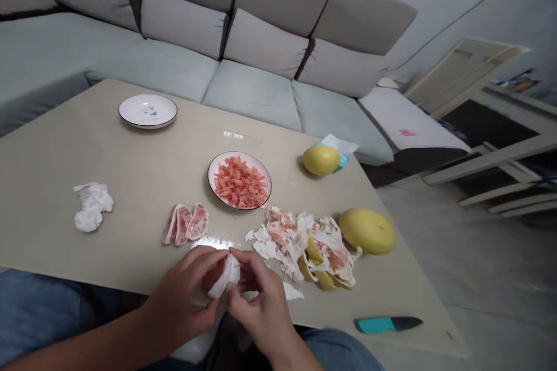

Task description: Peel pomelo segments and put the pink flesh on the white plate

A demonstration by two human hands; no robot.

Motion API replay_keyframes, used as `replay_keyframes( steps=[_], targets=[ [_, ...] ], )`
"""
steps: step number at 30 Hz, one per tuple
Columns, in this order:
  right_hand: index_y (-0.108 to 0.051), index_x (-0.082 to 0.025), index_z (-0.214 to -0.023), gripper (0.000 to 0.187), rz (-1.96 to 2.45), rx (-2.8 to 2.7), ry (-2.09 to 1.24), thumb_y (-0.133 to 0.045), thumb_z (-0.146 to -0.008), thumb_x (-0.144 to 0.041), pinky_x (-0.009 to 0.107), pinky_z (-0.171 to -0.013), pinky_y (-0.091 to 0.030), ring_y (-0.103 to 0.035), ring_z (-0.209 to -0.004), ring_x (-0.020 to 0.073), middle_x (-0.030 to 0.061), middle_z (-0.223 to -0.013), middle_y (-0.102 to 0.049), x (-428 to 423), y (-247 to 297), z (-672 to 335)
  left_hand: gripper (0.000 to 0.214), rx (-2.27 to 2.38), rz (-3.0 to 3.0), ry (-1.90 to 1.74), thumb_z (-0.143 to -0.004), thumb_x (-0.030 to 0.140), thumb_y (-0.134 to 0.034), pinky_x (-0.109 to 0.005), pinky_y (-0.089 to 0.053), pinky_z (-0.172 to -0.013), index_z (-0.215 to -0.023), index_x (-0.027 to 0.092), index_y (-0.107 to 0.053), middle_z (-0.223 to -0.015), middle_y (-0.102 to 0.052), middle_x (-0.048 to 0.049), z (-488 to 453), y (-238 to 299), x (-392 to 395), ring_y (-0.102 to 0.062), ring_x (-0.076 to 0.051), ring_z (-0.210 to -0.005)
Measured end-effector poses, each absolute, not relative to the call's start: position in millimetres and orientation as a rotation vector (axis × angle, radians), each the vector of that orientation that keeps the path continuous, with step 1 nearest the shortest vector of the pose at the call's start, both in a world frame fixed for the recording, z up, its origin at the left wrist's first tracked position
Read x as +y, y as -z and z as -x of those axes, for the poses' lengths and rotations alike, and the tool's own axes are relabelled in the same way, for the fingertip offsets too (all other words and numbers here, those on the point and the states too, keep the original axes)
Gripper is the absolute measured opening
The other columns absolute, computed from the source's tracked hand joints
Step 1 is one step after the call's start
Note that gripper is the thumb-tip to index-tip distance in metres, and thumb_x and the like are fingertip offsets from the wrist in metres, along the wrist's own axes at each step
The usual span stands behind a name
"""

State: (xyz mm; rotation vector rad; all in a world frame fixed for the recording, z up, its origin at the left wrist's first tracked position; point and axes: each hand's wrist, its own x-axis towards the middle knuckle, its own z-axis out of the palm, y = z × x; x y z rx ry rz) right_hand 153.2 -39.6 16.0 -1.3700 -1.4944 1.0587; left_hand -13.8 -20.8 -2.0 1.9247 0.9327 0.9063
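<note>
Both hands meet at the near edge of the beige table (130, 145) around one pomelo segment (223, 276), pink flesh under white membrane. My left hand (180, 301) cups it from the left, fingers curled. My right hand (261, 301) pinches the membrane at its top with thumb and fingertips. Just beyond lie peeled pink segments (185, 224). A bowl (239, 181) of pink pomelo pieces stands behind them. A heap of peel and membrane scraps (304, 243) lies to the right.
Two whole yellow pomelos (366, 231) (321, 160) sit on the right of the table. A teal-handled knife (387, 323) lies at the near right edge. A crumpled tissue (92, 206) is at left, an empty plate (148, 111) far left. A grey sofa (261, 40) stands behind.
</note>
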Motion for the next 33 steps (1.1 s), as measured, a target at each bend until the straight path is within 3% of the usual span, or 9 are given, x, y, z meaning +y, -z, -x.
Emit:
replay_keyframes(
  steps=[4,8,10,12,16,20,26,33],
  targets=[
    [-0.059,-0.021,-0.104,0.032,1.38,-1.418,-1.164,-0.058,-0.073,-0.012,0.02,-0.057,-0.052,-0.068,-0.067,0.0139,0.0009,-0.081,-0.072,-37,-17,-154,0.073,0.932,-1.968,-0.907,-0.068,0.0,-0.052,-0.033,-0.057,-0.086,-0.133,0.028,-0.039,-0.123,-0.056,-0.009,15,5,-22,-0.059,-0.022,-0.108],
    [-0.061,-0.019,-0.087,0.009,1.397,-1.252,-1.298,-0.06,-0.08,-0.024,0.019,-0.052,-0.047,-0.064,-0.059,0.0127,0.0003,-0.068,-0.069,-33,-18,-158,0.075,0.927,-1.998,-0.889,-0.065,0.0,-0.053,-0.038,-0.054,-0.093,-0.134,0.028,-0.04,-0.123,-0.057,-0.0079,16,5,-25,-0.058,-0.024,-0.11],
    [-0.062,-0.018,-0.085,0.012,1.395,-1.231,-1.339,-0.059,-0.083,-0.029,0.019,-0.052,-0.046,-0.063,-0.058,0.0121,0.0001,-0.066,-0.067,-31,-19,-160,0.077,0.923,-1.966,-0.869,-0.064,-0.001,-0.053,-0.036,-0.055,-0.092,-0.133,0.029,-0.04,-0.123,-0.057,-0.0074,15,5,-25,-0.06,-0.023,-0.108],
    [-0.062,-0.018,-0.095,0.016,1.395,-1.264,-1.351,-0.058,-0.083,-0.028,0.021,-0.057,-0.049,-0.064,-0.066,0.0136,0.0016,-0.075,-0.069,-31,-21,-160,0.074,0.941,-1.891,-0.86,-0.064,-0.001,-0.053,-0.033,-0.058,-0.086,-0.131,0.029,-0.041,-0.123,-0.056,-0.0076,14,5,-23,-0.062,-0.022,-0.105],
    [-0.058,-0.022,-0.11,0.036,1.44,-1.368,-1.282,-0.058,-0.075,-0.016,0.025,-0.067,-0.054,-0.064,-0.089,0.0182,0.0043,-0.097,-0.066,-33,-21,-156,0.064,1.009,-1.772,-0.882,-0.068,0.002,-0.055,-0.033,-0.06,-0.082,-0.125,0.027,-0.045,-0.123,-0.056,-0.0085,11,6,-19,-0.064,-0.022,-0.102],
    [-0.054,-0.024,-0.115,0.05,1.452,-1.437,-1.161,-0.056,-0.068,-0.009,0.027,-0.072,-0.056,-0.063,-0.096,0.0188,0.004,-0.106,-0.064,-38,-17,-149,0.06,1.026,-1.779,-0.896,-0.07,0.002,-0.054,-0.035,-0.059,-0.085,-0.124,0.026,-0.045,-0.121,-0.057,-0.0088,9,7,-17,-0.063,-0.022,-0.103],
    [-0.052,-0.024,-0.116,0.053,1.435,-1.526,-0.953,-0.056,-0.066,-0.009,0.027,-0.072,-0.057,-0.064,-0.091,0.0177,0.003,-0.104,-0.065,-42,-9,-141,0.065,0.998,-1.941,-0.905,-0.07,0.002,-0.052,-0.039,-0.054,-0.091,-0.129,0.026,-0.039,-0.123,-0.055,-0.0093,8,14,-19,-0.057,-0.024,-0.112],
    [-0.055,-0.024,-0.114,0.048,1.437,-1.671,-0.69,-0.056,-0.068,-0.008,0.028,-0.073,-0.055,-0.066,-0.082,0.0169,0.0016,-0.096,-0.068,-45,3,-141,0.051,1.045,-1.979,-0.942,-0.08,0.009,-0.051,-0.038,-0.054,-0.09,-0.127,0.025,-0.037,-0.118,-0.057,-0.0096,5,20,-25,-0.059,-0.022,-0.107]
  ],
)
